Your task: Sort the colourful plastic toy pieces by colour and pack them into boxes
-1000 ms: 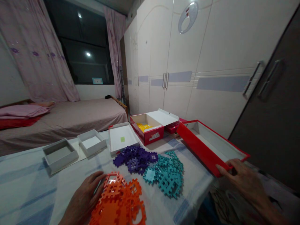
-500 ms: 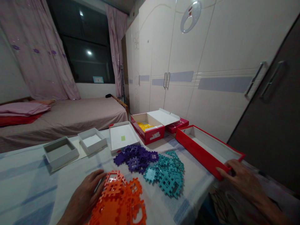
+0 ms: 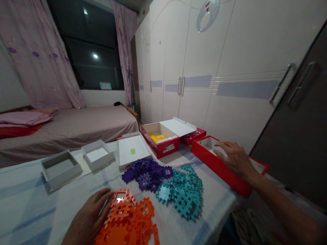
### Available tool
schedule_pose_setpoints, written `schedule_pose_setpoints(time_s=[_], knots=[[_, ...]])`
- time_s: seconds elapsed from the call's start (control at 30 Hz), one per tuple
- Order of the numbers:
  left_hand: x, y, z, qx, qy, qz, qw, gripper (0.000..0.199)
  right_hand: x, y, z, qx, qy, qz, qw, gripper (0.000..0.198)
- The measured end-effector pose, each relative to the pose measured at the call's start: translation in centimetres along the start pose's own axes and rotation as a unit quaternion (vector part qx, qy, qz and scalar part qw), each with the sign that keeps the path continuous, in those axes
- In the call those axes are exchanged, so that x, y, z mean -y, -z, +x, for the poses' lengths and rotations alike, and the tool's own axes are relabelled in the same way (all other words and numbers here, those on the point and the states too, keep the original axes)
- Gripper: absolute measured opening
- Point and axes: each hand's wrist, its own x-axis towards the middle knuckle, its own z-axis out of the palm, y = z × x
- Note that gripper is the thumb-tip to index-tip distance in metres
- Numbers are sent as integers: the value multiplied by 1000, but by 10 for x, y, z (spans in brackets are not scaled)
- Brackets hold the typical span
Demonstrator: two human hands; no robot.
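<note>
My left hand (image 3: pixel 88 216) rests on the tablecloth against the left side of a pile of orange interlocking plastic building pieces (image 3: pixel 125 217). Its fingers are stretched out, partly hidden behind the pile's edge, and grip nothing that I can see. Over the long red box (image 3: pixel 214 161) with a pale inside, my right hand (image 3: pixel 233 158) hovers with fingers apart, holding nothing. Purple interlocking pieces (image 3: pixel 148 173) lie beyond the orange ones. To their right is a heap of teal pieces (image 3: pixel 184 194).
An open red-and-white box (image 3: pixel 166 148) holds yellow pieces (image 3: pixel 157 137). A shallow white lid (image 3: pixel 133 149), a white tray (image 3: pixel 98 154) and a grey-white tray (image 3: pixel 61 168) stand leftward. Wardrobe doors (image 3: pixel 178 109) and a bed (image 3: pixel 89 119) lie behind the table.
My right hand has let go of the red box's near right end and moved left and up, over its middle. My left hand stays beside the orange pile. The view shifts slightly.
</note>
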Motion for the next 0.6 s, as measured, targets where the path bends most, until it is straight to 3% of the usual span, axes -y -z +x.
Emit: schedule_pose_setpoints(time_s=[0.1, 0.17, 0.37, 0.6], knots=[[-2, 1, 0, -13, 0, 5, 1000, 34, 19, -35, 50, 99, 125, 3, 987, 34], [-3, 1, -1, -19, -1, 9, 1000, 34, 28, -60, 72, 154, 153, -26, 976, 33], [-3, 1, -2, -18, 7, 3, 1000, 35, 30, -108, 94, 214, 115, -86, 966, 37], [-8, 6, 0, -6, 10, 6, 1000, 35, 30, -109, 99, 247, 82, -63, 963, 38]])
